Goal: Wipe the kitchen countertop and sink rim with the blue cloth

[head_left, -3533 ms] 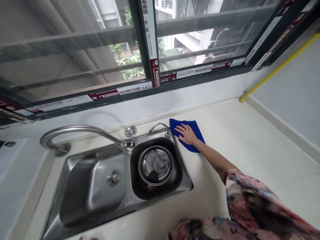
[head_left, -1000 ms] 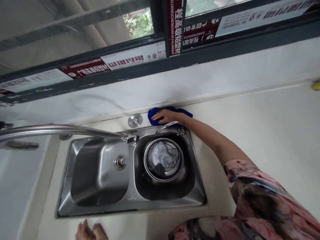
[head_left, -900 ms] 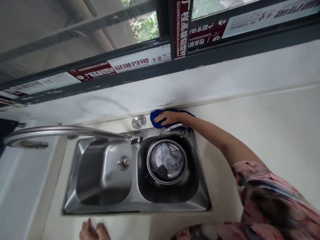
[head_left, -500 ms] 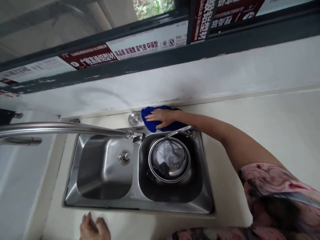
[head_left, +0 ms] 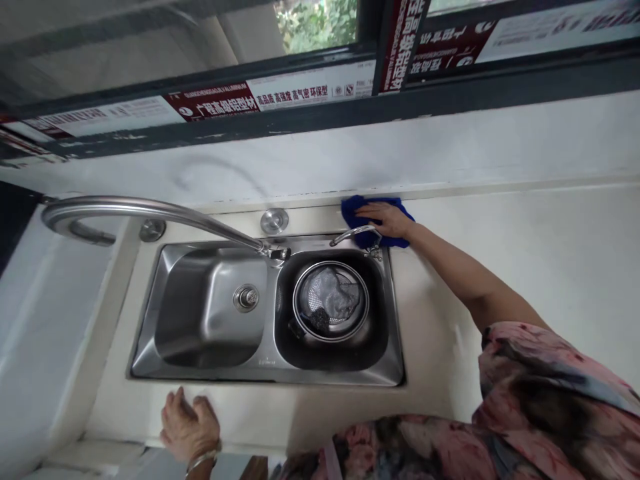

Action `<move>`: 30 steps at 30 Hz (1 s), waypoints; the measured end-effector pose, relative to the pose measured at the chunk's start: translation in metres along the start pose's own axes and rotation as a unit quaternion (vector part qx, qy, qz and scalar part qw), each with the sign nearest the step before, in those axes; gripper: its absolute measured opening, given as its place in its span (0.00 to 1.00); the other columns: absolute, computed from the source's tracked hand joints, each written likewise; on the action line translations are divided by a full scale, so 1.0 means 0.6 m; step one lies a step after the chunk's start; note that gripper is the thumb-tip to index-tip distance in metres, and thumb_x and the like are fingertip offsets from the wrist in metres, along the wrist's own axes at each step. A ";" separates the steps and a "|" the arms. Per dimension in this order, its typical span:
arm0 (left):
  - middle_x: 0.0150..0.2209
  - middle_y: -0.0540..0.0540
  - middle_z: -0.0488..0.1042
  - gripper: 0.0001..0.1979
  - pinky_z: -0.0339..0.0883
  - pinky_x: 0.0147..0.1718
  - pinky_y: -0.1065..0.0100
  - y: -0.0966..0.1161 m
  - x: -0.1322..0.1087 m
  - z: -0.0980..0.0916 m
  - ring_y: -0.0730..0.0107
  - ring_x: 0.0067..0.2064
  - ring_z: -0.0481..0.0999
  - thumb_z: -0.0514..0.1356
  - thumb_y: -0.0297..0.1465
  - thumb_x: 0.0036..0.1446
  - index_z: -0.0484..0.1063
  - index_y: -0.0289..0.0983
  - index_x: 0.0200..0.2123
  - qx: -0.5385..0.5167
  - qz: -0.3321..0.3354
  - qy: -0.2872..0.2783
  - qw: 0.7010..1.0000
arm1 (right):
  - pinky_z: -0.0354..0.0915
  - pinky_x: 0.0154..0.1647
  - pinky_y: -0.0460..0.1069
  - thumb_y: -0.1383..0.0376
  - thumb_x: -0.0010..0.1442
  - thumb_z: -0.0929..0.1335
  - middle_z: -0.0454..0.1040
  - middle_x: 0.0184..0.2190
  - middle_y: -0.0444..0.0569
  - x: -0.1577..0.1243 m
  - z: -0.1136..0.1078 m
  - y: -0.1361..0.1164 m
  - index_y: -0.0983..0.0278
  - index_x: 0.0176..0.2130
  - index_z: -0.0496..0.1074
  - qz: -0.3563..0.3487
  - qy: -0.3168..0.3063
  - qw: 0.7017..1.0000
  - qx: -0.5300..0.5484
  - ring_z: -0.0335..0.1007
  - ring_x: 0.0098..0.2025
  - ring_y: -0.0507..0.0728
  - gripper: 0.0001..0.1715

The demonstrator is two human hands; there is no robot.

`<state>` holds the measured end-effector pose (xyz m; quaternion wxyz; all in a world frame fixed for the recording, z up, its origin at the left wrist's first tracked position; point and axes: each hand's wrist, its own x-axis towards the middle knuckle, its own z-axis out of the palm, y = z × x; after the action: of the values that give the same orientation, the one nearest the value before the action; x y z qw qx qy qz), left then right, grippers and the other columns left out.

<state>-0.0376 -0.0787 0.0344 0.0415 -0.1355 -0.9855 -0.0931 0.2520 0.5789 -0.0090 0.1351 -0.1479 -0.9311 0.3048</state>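
Observation:
My right hand (head_left: 384, 219) lies over a crumpled blue cloth (head_left: 353, 208), pressing it on the counter behind the right basin, beside the small curved faucet (head_left: 356, 232). Part of the cloth is hidden under my palm. My left hand (head_left: 189, 423) rests on the counter's front strip, below the left basin; its fingers are bent and apart, with nothing in them. In the right basin (head_left: 330, 357) sits a round metal strainer (head_left: 369, 303) with a grey mesh cloth (head_left: 337, 293) and a dark scrubber (head_left: 317, 320) inside.
A tall, arched metal faucet (head_left: 165, 208) reaches across the left basin (head_left: 183, 313), which has a drain strainer (head_left: 246, 298). Two round metal caps, one on the left (head_left: 152, 230) and one in the middle (head_left: 275, 221), sit on the back ledge. A window frame (head_left: 300, 110) runs behind.
My right hand has slid the blue cloth to the right along the back ledge, past the small faucet. The view has shifted, showing more of my left wrist. My left hand stays on the counter.

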 end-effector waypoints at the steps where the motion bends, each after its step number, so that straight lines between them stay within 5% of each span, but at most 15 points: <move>1: 0.74 0.29 0.64 0.34 0.53 0.74 0.37 0.003 -0.001 -0.002 0.41 0.76 0.61 0.48 0.44 0.70 0.65 0.32 0.72 -0.004 -0.003 -0.003 1.000 | 0.55 0.80 0.62 0.65 0.70 0.67 0.75 0.68 0.53 -0.028 -0.010 0.005 0.62 0.64 0.78 0.025 0.021 0.999 -0.022 0.68 0.72 0.62 0.26; 5: 0.75 0.30 0.63 0.34 0.51 0.74 0.37 0.008 -0.002 -0.005 0.43 0.77 0.58 0.47 0.45 0.73 0.63 0.34 0.73 -0.022 -0.009 -0.011 1.000 | 0.58 0.78 0.69 0.63 0.71 0.66 0.76 0.67 0.53 -0.145 -0.042 0.008 0.62 0.64 0.77 0.131 0.130 0.978 -0.095 0.70 0.70 0.67 0.26; 11: 0.76 0.31 0.61 0.34 0.50 0.73 0.32 0.014 -0.001 -0.005 0.39 0.78 0.57 0.46 0.46 0.71 0.64 0.36 0.73 -0.047 -0.032 -0.023 0.998 | 0.60 0.73 0.74 0.56 0.73 0.61 0.73 0.70 0.56 -0.293 -0.032 -0.052 0.59 0.66 0.76 0.313 0.251 0.892 -0.211 0.66 0.71 0.76 0.29; 24: 0.77 0.29 0.57 0.38 0.46 0.71 0.28 0.011 -0.007 -0.006 0.34 0.78 0.54 0.43 0.48 0.71 0.63 0.33 0.73 -0.101 0.001 -0.031 0.994 | 0.54 0.76 0.72 0.58 0.72 0.62 0.66 0.75 0.53 -0.358 0.117 -0.298 0.58 0.73 0.69 0.294 0.119 0.912 -0.259 0.57 0.77 0.75 0.34; 30: 0.77 0.28 0.57 0.37 0.46 0.72 0.28 0.014 -0.012 -0.011 0.35 0.78 0.54 0.42 0.48 0.72 0.63 0.31 0.73 -0.103 0.006 -0.031 0.994 | 0.54 0.79 0.71 0.62 0.68 0.62 0.59 0.78 0.52 -0.453 0.192 -0.397 0.58 0.76 0.65 0.247 0.077 0.935 -0.242 0.57 0.78 0.73 0.40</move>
<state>-0.0278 -0.0738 0.0413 -0.0027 -0.1480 -0.9706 -0.1899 0.4166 0.2372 0.0021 0.0870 -0.4244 -0.8975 0.0822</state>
